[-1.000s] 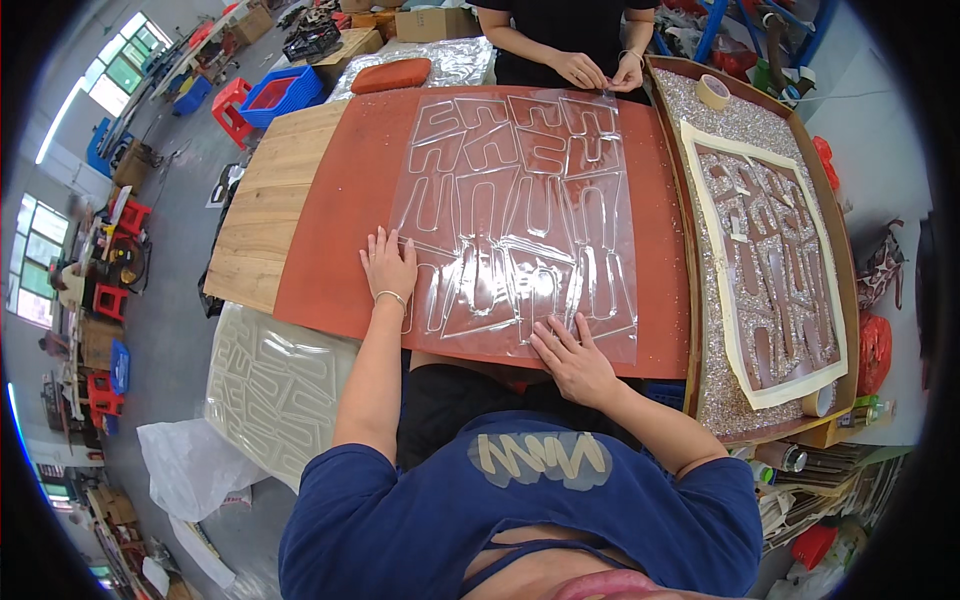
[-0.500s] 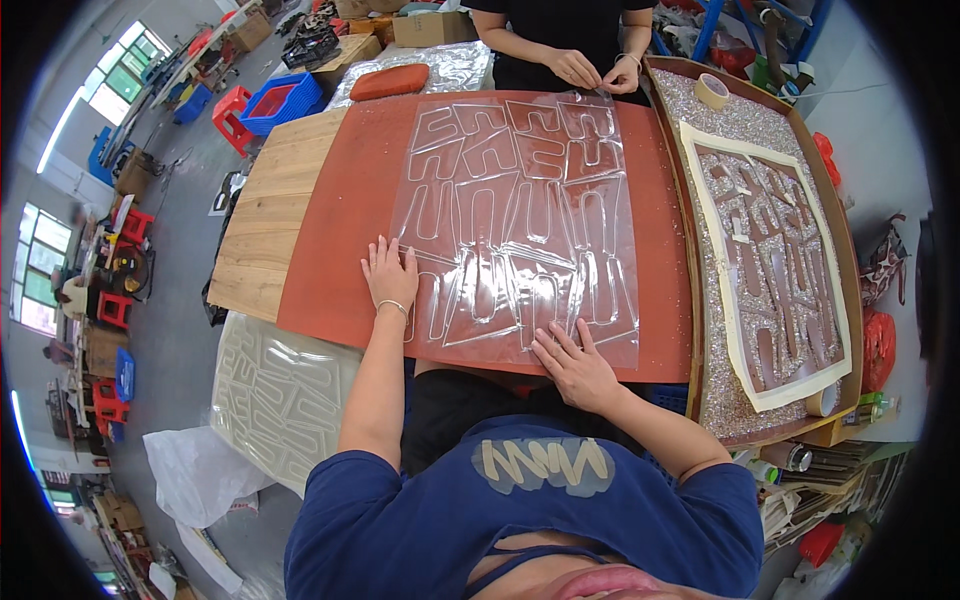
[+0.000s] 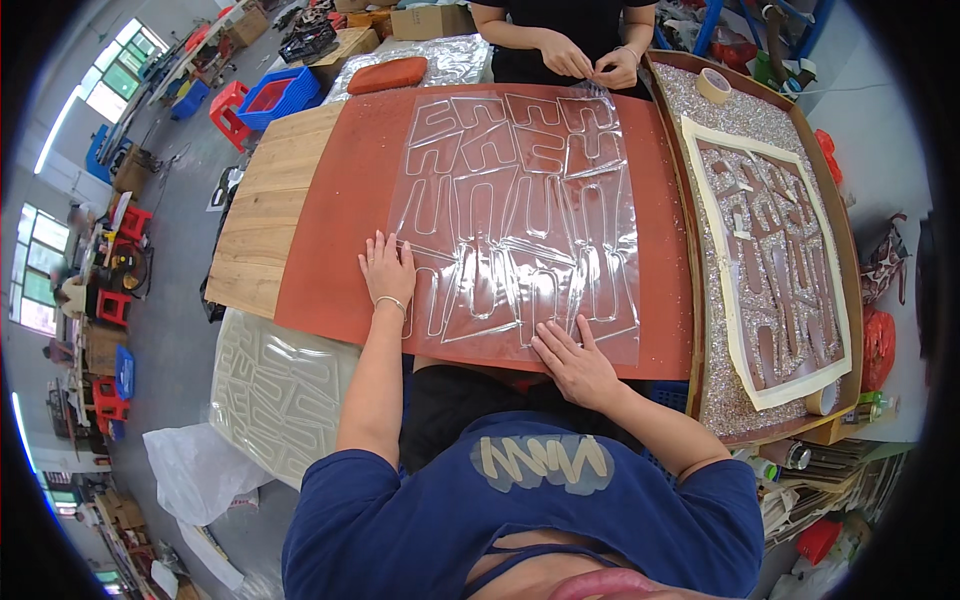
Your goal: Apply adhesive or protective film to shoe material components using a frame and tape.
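A clear plastic sheet [image 3: 480, 200] with raised U-shaped outlines lies on a red-brown mat [image 3: 340, 220]. My left hand [image 3: 387, 268] rests flat, fingers apart, at the sheet's left edge, partly on the mat. Near the sheet's front edge, my right hand [image 3: 577, 362] presses down with spread fingers. Neither hand grips anything. Across the table a co-worker's two hands [image 3: 590, 65] pinch together at the sheet's far right corner; what exactly they hold is too small to make out.
To the right stands a shallow tray [image 3: 735, 408] of glittery flakes, holding a cream-framed stencil [image 3: 702, 215] and tape rolls [image 3: 713, 86]. A wooden board [image 3: 265, 210] extends at left, with another moulded sheet [image 3: 285, 390] below it. A red-brown pad [image 3: 388, 75] lies at the back.
The co-worker's hands have shifted slightly left and up at the far corner. My own hands stay nearly where they were on the sheet.
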`<state>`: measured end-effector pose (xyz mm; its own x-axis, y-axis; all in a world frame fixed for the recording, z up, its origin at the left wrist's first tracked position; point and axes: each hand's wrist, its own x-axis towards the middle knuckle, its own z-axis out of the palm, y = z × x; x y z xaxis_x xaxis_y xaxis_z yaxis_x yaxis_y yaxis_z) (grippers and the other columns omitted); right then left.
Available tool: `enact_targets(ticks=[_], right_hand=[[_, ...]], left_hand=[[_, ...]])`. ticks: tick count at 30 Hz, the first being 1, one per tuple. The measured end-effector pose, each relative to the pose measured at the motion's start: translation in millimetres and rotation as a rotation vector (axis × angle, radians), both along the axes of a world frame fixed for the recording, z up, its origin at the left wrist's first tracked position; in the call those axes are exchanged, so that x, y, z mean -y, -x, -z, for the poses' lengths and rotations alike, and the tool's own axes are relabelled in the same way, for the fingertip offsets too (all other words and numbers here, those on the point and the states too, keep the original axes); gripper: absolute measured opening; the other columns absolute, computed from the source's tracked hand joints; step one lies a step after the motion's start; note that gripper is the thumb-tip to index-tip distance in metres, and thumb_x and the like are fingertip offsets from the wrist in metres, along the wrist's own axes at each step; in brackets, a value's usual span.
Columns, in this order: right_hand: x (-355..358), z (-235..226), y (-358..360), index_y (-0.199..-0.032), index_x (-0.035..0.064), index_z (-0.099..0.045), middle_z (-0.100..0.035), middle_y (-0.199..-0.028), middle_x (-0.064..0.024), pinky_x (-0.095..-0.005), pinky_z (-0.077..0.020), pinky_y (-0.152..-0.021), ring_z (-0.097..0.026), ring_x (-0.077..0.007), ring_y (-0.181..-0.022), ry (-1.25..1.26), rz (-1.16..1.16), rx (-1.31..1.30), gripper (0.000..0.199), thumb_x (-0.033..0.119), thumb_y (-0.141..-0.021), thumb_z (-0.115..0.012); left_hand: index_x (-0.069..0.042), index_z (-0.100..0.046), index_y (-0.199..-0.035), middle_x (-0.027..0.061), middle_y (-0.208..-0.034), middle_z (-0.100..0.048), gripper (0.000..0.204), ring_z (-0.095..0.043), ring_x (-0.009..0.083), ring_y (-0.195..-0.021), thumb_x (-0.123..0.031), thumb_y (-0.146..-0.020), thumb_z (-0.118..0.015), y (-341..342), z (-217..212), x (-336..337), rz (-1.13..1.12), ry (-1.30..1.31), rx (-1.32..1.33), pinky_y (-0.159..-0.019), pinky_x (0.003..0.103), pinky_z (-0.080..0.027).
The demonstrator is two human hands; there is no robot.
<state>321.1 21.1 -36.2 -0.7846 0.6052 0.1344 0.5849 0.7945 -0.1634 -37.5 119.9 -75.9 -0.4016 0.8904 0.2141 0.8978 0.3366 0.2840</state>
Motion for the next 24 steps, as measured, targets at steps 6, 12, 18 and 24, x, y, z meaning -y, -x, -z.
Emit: enact_targets(ticks=[6,12,18,24], right_hand=[[-0.6,-2.2,-0.8,-0.136,0.0038,-0.041,-0.038,-0.144,-0.0128,-0.0584,-0.0139,-0.11,-0.035,-0.0256,-0.135,0.002,-0.003,0.01,0.055,0.013,-0.083,-0.051],[-0.6,-1.5,0.6,-0.136,0.0038,-0.04,-0.037,-0.144,-0.0127,-0.0583,-0.0134,-0.111,-0.033,-0.0254,-0.136,-0.003,-0.008,0.04,0.055,0.013,-0.083,-0.051],[1.2,-0.3,0.8,-0.136,0.0038,-0.04,-0.037,-0.144,-0.0126,-0.0586,-0.0139,-0.11,-0.032,-0.0256,-0.136,-0.008,-0.009,0.037,0.056,0.014,-0.083,-0.052],[1.1,-1.1,0.2,-0.135,0.004,-0.041,-0.038,-0.143,-0.0128,-0.0591,-0.0145,-0.11,-0.033,-0.0259,-0.136,-0.034,-0.015,0.043,0.056,0.016,-0.082,-0.054]], left_hand=[[-0.006,-0.052,-0.129,0.0145,-0.143,-0.04,0.047,-0.032,0.0312,-0.135,-0.036,-0.094,-0.044,0.0,0.8,-1.4,0.018,-0.002,-0.022,-0.113,0.048,-0.018],[-0.006,-0.052,-0.129,0.0142,-0.143,-0.04,0.047,-0.032,0.0301,-0.136,-0.037,-0.093,-0.046,0.9,1.2,-1.7,0.005,-0.007,-0.027,-0.112,0.047,-0.019],[-0.006,-0.053,-0.128,0.0142,-0.143,-0.041,0.047,-0.032,0.0301,-0.136,-0.037,-0.093,-0.046,1.6,2.2,0.1,0.01,-0.017,-0.021,-0.112,0.048,-0.019],[-0.006,-0.054,-0.128,0.0141,-0.142,-0.041,0.046,-0.032,0.0299,-0.136,-0.037,-0.094,-0.045,0.0,-1.5,-0.1,0.003,-0.011,0.014,-0.112,0.047,-0.019]])
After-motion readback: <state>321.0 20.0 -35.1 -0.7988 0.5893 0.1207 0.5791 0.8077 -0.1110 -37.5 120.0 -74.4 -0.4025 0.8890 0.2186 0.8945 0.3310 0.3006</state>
